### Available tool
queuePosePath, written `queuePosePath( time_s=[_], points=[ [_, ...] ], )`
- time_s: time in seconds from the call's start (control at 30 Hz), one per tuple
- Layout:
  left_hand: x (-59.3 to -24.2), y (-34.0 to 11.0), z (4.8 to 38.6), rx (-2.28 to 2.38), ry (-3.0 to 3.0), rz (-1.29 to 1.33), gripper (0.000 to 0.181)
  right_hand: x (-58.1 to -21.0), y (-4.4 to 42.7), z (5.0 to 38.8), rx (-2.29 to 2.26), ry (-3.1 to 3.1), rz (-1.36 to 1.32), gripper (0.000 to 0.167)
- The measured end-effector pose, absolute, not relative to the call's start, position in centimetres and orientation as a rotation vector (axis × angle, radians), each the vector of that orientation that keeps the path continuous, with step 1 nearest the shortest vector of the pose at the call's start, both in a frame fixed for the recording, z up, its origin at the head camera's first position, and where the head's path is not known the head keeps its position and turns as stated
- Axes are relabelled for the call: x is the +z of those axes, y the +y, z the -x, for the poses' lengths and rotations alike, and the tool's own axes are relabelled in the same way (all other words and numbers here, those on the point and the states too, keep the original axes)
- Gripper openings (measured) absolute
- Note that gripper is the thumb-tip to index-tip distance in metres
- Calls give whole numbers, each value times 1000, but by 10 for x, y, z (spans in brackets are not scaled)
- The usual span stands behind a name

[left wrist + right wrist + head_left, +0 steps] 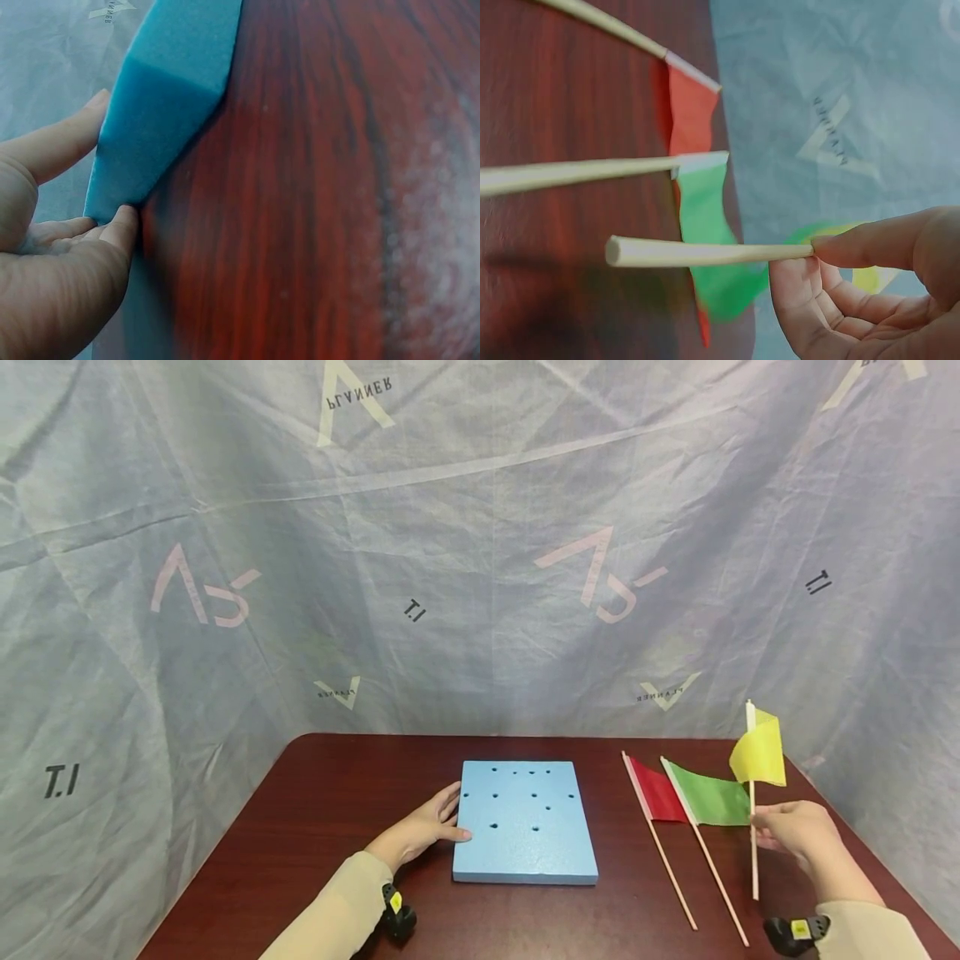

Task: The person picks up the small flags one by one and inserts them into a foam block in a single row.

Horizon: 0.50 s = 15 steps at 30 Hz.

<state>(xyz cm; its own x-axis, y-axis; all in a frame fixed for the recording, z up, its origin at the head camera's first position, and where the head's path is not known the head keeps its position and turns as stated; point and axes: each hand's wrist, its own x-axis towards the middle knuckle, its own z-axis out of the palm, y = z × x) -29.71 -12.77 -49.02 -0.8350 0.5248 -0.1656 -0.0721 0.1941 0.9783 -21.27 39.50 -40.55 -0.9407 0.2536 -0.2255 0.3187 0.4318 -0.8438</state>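
Observation:
My left hand [426, 831] is at the left edge of a flat light-blue board [525, 853] with several small holes in its top. The thumb lies over the edge and the other fingers sit against the side, as the left wrist view also shows on the blue board [154, 112]. On the right, my right hand [801, 833] pinches the stick of a yellow flag [763, 753] between thumb and fingers. The flag stands nearly upright, its stick's lower end [652, 253] pointing towards the right wrist camera. The yellow cloth is mostly hidden in that view.
A red flag [658, 793] and a green flag [712, 797] lie side by side on the dark red-brown table [360, 785], between the board and my right hand. Grey printed cloth [480, 568] hangs behind the table and at both sides.

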Motion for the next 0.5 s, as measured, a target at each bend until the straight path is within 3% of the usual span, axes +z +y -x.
queuePosePath(
  time_s=[0.5],
  points=[
    [-490,-126,296,1696,2012,-399,102,-374,349,222,-1699,2698,-423,43]
  ],
)
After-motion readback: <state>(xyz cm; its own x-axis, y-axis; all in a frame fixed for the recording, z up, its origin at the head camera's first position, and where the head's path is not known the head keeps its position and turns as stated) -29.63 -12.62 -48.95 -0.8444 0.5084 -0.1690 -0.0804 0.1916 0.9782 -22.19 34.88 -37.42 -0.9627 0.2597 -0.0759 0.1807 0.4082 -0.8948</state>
